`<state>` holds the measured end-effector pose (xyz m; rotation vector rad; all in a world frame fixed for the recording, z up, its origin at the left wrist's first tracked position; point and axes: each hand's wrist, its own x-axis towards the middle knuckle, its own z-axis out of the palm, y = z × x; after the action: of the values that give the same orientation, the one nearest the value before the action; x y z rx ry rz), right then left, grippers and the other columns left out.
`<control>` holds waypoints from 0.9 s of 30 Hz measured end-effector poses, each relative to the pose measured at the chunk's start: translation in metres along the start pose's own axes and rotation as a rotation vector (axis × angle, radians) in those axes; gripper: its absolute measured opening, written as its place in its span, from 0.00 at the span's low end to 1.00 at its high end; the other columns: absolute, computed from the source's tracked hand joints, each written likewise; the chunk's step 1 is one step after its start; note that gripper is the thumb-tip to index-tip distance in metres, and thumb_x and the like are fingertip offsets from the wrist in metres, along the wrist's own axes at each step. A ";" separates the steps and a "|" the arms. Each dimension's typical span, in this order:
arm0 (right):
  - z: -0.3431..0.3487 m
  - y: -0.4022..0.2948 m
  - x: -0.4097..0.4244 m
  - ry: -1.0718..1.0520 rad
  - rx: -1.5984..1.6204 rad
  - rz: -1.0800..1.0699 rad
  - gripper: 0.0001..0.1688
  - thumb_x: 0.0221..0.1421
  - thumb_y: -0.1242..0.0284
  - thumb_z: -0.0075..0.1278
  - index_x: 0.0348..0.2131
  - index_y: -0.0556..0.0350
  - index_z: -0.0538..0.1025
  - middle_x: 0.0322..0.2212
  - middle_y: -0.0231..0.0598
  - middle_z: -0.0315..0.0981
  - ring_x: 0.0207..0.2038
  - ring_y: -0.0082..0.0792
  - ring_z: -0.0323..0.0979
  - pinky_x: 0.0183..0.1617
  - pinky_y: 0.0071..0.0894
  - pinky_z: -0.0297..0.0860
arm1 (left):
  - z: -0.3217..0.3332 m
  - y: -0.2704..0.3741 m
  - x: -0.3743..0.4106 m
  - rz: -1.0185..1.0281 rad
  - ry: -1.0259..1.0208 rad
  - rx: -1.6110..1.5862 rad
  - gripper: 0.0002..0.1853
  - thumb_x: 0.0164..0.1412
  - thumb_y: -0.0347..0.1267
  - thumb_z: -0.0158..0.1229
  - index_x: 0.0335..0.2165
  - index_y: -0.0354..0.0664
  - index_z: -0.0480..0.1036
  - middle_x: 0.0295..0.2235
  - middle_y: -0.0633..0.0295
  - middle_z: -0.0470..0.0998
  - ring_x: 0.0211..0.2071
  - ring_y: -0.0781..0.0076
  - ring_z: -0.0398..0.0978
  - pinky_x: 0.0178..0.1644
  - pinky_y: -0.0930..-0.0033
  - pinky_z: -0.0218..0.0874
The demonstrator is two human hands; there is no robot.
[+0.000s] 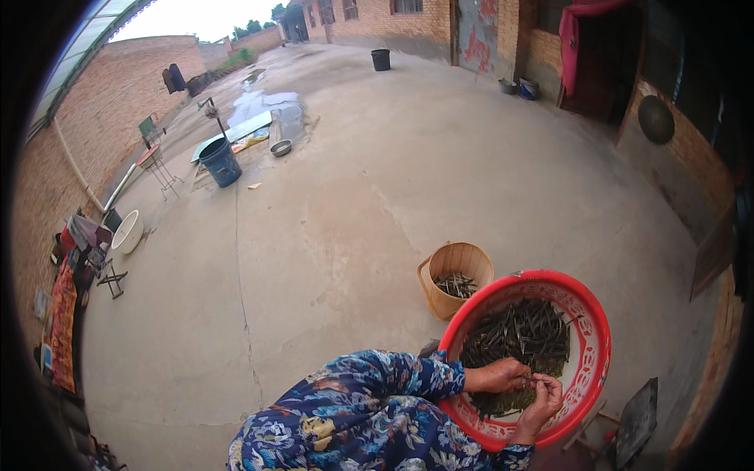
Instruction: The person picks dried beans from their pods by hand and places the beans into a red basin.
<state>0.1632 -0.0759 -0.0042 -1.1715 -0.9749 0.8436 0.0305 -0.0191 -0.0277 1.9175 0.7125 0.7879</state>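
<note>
A large red-rimmed basin (602,353) with a white patterned inside stands before me, holding a heap of dark, slender dried pods (530,329) and small greenish bits under them. Over the basin, my left hand (500,375) and my right hand (546,400) meet at the fingertips, pinching what looks like one thin dark pod between them. The fingers partly hide it. Just beyond the basin's left side, a tan basket (439,301) with a handle holds thin pieces of pod or husk (456,285).
A small folding stool (636,412) stands right of the basin. Farther off are a blue bucket (220,163), a small metal bowl (281,148), a black bucket (381,60) and a wet patch of concrete. A white basin (128,232) leans by the left brick wall.
</note>
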 end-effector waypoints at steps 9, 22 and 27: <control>-0.004 -0.007 0.016 0.059 0.253 0.217 0.07 0.49 0.77 0.42 0.31 0.61 0.69 0.25 0.37 0.69 0.27 0.28 0.69 0.27 0.20 0.66 | -0.031 0.001 0.006 -0.314 0.084 -0.724 0.20 0.58 0.35 0.44 0.44 0.30 0.62 0.35 0.53 0.73 0.33 0.67 0.74 0.25 0.74 0.68; -0.004 0.002 0.013 -0.172 0.247 0.390 0.07 0.50 0.77 0.47 0.31 0.63 0.71 0.24 0.38 0.71 0.21 0.21 0.68 0.22 0.13 0.64 | -0.034 0.013 0.009 -0.343 0.068 -0.691 0.21 0.60 0.35 0.42 0.46 0.30 0.61 0.39 0.51 0.72 0.39 0.69 0.72 0.25 0.83 0.65; -0.004 0.011 0.014 -0.115 0.059 0.169 0.05 0.47 0.79 0.50 0.29 0.63 0.73 0.22 0.32 0.70 0.23 0.17 0.67 0.27 0.14 0.64 | -0.024 0.008 0.007 -0.338 -0.027 -0.583 0.17 0.59 0.31 0.44 0.44 0.31 0.64 0.32 0.57 0.74 0.33 0.76 0.73 0.25 0.83 0.65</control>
<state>0.1714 -0.0621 -0.0128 -1.1764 -0.9469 1.0771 0.0177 -0.0047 -0.0104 1.2417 0.6753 0.6619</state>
